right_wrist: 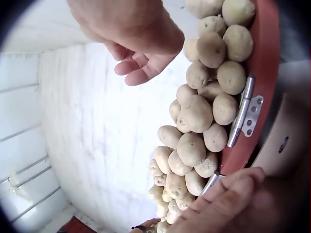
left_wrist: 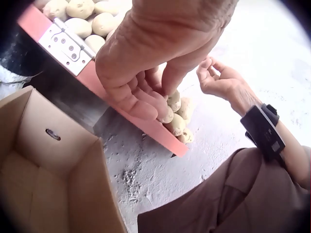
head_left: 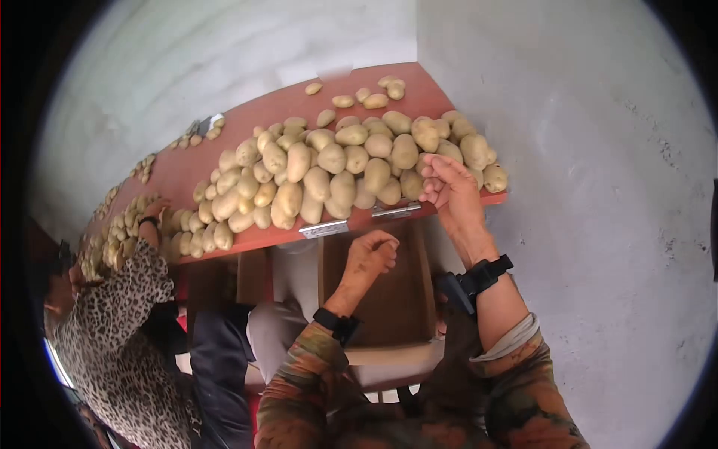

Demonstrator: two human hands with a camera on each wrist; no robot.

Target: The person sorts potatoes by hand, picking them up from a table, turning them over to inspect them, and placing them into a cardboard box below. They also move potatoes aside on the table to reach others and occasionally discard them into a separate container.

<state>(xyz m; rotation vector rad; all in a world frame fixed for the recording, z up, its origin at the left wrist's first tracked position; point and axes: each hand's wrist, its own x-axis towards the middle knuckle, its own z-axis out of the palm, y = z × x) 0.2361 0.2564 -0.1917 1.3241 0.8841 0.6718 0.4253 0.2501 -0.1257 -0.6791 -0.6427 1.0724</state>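
Observation:
A long heap of potatoes covers the front of the red table. My left hand hangs just in front of the table edge, above an open cardboard box. Its fingers curl loosely, with nothing seen in them. Higher up, my right hand hovers by the right end of the heap. In the right wrist view the right hand's fingers bend softly around nothing, and the potatoes lie beside it.
Two metal hinges sit along the table's front edge. Several loose potatoes lie farther back. On the left, a person in a leopard-print top reaches a hand to the heap. A grey wall borders the table's right end.

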